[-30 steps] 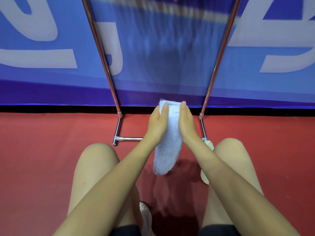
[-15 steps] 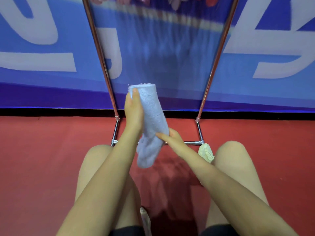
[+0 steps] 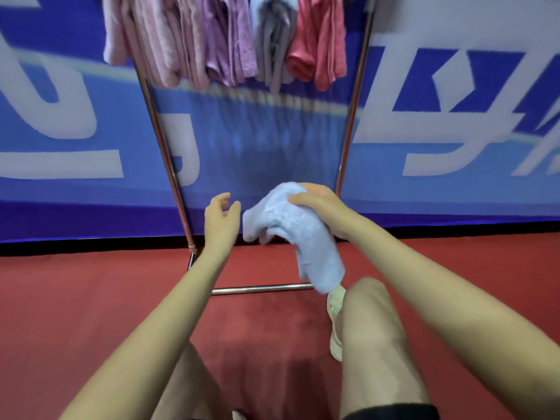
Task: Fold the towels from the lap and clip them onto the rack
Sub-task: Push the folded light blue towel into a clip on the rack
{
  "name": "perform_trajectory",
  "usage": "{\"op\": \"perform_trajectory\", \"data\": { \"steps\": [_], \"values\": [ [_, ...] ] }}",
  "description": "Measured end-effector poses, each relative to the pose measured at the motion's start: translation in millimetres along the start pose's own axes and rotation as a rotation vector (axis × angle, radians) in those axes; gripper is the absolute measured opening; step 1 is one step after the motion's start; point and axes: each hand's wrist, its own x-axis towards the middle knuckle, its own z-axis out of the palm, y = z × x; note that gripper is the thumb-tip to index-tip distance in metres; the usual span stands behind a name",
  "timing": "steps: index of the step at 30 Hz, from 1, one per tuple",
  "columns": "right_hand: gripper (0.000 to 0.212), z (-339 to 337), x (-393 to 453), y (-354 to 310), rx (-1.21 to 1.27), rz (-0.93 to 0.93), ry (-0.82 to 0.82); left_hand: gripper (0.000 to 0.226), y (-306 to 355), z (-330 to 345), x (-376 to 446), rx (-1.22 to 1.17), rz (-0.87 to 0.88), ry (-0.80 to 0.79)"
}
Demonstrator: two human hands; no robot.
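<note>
While our right hand (image 3: 315,204) grips one pale blue towel (image 3: 298,234), our left hand (image 3: 221,219) hangs empty, fingers relaxed; the banner's (image 3: 454,122) white lettering is unreadable.

Pale blue folded towel (image 3: 298,228) drooping, pink towels (image 3: 181,40) on rack (image 3: 348,140)

Towel (image 3: 298,234) held by right hand (image 3: 318,204): pale lavender-blue, plain, fuzzy nap. Hung towels on rack (image 3: 165,153), left to right: pale pink (image 3: 142,40), mauve-purple with a faint mottled pattern (image 3: 227,37), grey (image 3: 272,40), coral red (image 3: 318,40). Rack tubes are seen as coppery chrome on the uprights, plain chrome on the lower bar. Backdrop banner (image 3: 75,116): blue, large white lettering, darker violet band along the bottom, black strip under it. Floor (image 3: 75,298): red. Shoe (image 3: 335,322): cream. Shorts hem (image 3: 394,412): black.
</note>
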Motion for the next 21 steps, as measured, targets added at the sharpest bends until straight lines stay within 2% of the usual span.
{"op": "perform_trajectory", "data": {
  "steps": [3,5,7,9,10,12,14,16,17,19,20,21],
  "values": [
    [0.014,-34.7,6.6,-55.1,-0.207,-0.047,-0.071,0.035,74.7,25.0,-2.7,-0.002,0.236,-0.240],
    [0.027,-60.5,10.1,-86.3,-0.319,-0.087,-0.075,0.032,125.1,41.7,-2.6,-0.021,0.274,-0.429],
    [0.029,-88.8,11.2,-114.2,-0.372,-0.129,-0.044,0.020,161.8,55.6,3.8,-0.004,0.264,-0.582],
    [0.028,-118.5,12.0,-137.6,-0.431,-0.161,0.006,0.019,189.7,73.8,16.3,0.134,0.328,-0.684],
    [0.027,-133.8,13.5,-146.5,-0.466,-0.169,0.030,0.019,200.6,83.0,23.4,0.227,0.370,-0.708],
    [0.020,-160.0,17.0,-160.2,-0.542,-0.176,0.062,0.021,221.3,100.0,39.0,0.251,0.434,-0.641],
    [0.020,-184.1,25.6,-166.9,-0.642,-0.146,0.073,0.024,239.2,112.6,48.6,0.090,0.430,-0.583],
    [0.036,-206.0,37.5,-171.2,-0.728,-0.068,0.083,0.020,253.2,123.2,57.1,-0.010,0.432,-0.538],
    [0.041,-215.8,43.8,-173.6,-0.739,-0.036,0.099,0.018,259.6,129.0,60.3,0.002,0.488,-0.541],
    [0.038,-230.7,56.0,-182.3,-0.682,-0.035,0.147,0.019,275.4,142.6,69.7,0.117,0.695,-0.507],
    [0.034,-236.0,62.4,-187.5,-0.627,-0.060,0.177,0.017,284.8,151.5,76.0,0.185,0.629,-0.543],
    [0.028,-240.6,69.8,-194.0,-0.578,-0.096,0.208,0.020,289.7,159.9,84.2,0.260,0.635,-0.550]
  ]
}}
